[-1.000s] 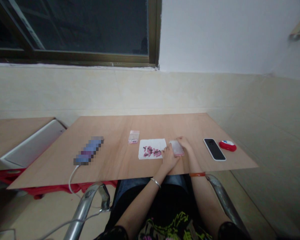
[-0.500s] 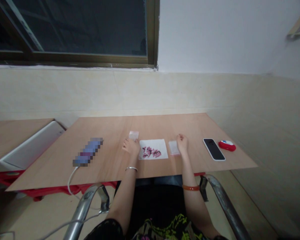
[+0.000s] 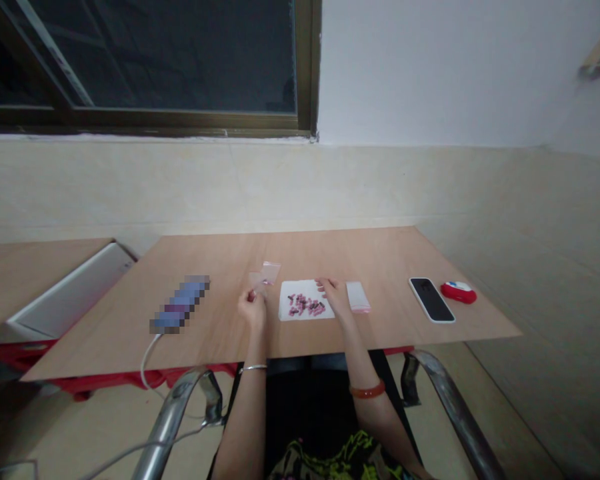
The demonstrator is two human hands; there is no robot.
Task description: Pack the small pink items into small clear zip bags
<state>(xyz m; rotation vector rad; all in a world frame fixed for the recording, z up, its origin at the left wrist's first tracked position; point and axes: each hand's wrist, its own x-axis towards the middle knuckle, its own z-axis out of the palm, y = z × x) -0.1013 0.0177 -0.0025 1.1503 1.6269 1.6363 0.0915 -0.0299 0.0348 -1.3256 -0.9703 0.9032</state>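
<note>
A white paper sheet (image 3: 305, 289) lies mid-table with several small pink and dark pieces (image 3: 305, 305) heaped on it. My left hand (image 3: 253, 308) is left of the sheet, pinched on a small clear plastic bag (image 3: 257, 281) held just above the table. Another small clear bag (image 3: 271, 270) lies just behind it. My right hand (image 3: 334, 297) rests at the sheet's right edge, fingers curled by the pink pieces; I cannot tell if it holds one. A stack of clear bags with pink edges (image 3: 357, 297) lies right of that hand.
A black phone (image 3: 431, 299) and a red and white object (image 3: 459, 291) lie at the table's right. A blurred-out device (image 3: 179, 305) with a white cable sits at the left. A white box (image 3: 65, 290) stands off the left edge. Chrome chair arms (image 3: 180, 407) frame my lap.
My left hand went from the stack at the right to the left side and lifted a clear bag. My right hand let go of the stack and moved left onto the sheet.
</note>
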